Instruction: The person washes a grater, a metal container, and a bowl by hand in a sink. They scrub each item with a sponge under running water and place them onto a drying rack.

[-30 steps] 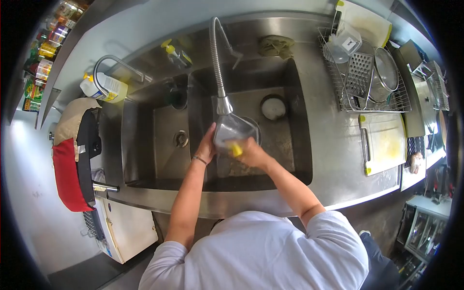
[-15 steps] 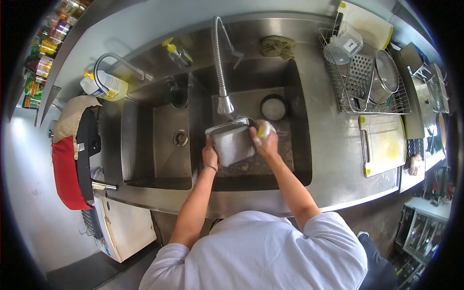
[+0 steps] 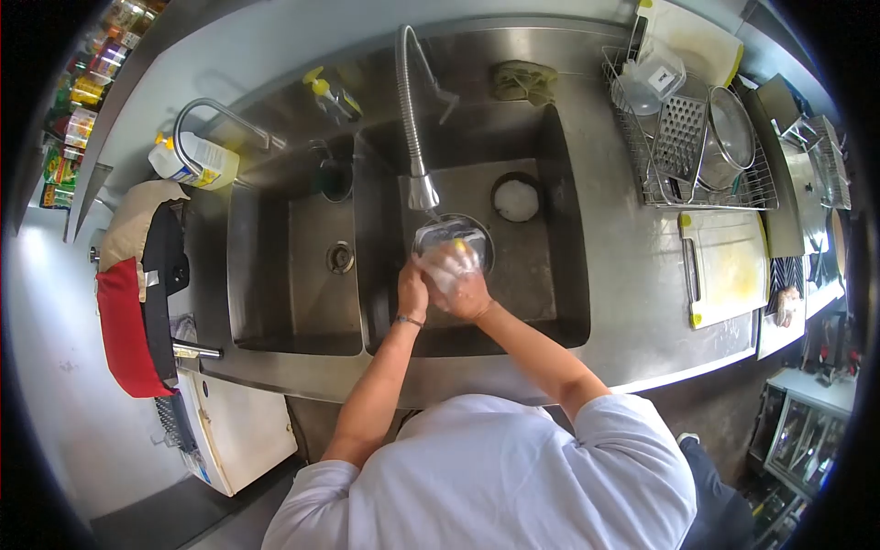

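Observation:
Over the right-hand sink basin, my left hand (image 3: 413, 291) grips the near left side of a rectangular metal container (image 3: 472, 235). Soapy foam covers my right hand (image 3: 463, 291), which presses a yellow sponge (image 3: 459, 246) against the container; most of the sponge is hidden by foam and fingers. A spray faucet head (image 3: 423, 193) hangs just above the container. Behind it, partly covered, a round metal rim (image 3: 491, 247) shows on the basin floor. Farther back in the same basin sits a round dark-rimmed vessel (image 3: 517, 199) with whitish contents.
The left basin (image 3: 307, 307) has a drain (image 3: 340, 258) and a dark green cup (image 3: 336, 181). A soap bottle (image 3: 332, 95) and folded cloth (image 3: 524, 81) stand behind. To the right are a wire dish rack (image 3: 715, 200) with a grater (image 3: 680, 137) and a cutting board (image 3: 727, 268).
The metal container has been turned and tilted, its broad outer face no longer toward me. My right hand with the sponge has moved left, from its right side to close beside my left hand.

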`<act>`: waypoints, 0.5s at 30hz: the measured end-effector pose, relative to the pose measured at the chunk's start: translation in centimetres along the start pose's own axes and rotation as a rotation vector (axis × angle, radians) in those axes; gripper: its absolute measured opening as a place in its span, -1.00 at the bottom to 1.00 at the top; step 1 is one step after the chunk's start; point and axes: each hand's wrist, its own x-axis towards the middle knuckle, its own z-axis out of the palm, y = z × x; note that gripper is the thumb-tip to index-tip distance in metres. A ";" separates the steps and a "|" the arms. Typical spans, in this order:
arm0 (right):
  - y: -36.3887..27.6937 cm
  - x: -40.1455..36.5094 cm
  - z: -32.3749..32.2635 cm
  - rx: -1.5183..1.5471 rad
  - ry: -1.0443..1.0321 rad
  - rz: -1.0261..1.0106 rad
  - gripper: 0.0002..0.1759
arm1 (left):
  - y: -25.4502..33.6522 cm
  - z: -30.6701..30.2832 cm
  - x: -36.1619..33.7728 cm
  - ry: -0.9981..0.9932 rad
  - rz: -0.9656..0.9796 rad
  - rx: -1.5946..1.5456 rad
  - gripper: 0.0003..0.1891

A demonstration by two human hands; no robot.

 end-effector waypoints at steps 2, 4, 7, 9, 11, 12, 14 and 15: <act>2.0 -0.5 1.4 0.132 0.163 0.363 -0.56 | -0.2 0.9 1.3 0.167 0.112 0.261 -0.48; 1.0 -1.1 1.9 0.134 0.245 0.588 -0.52 | 1.3 1.2 1.1 0.319 0.017 0.064 -0.49; 0.4 -2.9 1.7 0.098 0.050 0.181 -0.53 | 0.2 -1.1 3.1 0.339 -0.034 -0.150 -0.44; 2.6 -1.7 2.6 0.121 0.199 0.453 -0.52 | -0.2 -2.0 2.9 0.310 -0.012 -0.056 -0.43; 3.0 0.3 2.2 0.132 0.239 0.668 -0.48 | 0.6 -1.6 1.9 0.324 0.014 0.088 -0.44; 1.9 0.5 2.2 0.125 0.181 0.627 -0.50 | 0.9 -1.4 1.7 0.322 0.022 0.087 -0.44; -0.9 1.3 1.8 0.007 0.169 0.264 -0.59 | 0.3 -1.4 1.5 0.302 0.114 0.202 -0.45; -1.2 2.1 0.8 -0.030 0.141 0.120 -0.66 | -0.5 -1.5 1.6 0.233 0.083 0.034 -0.46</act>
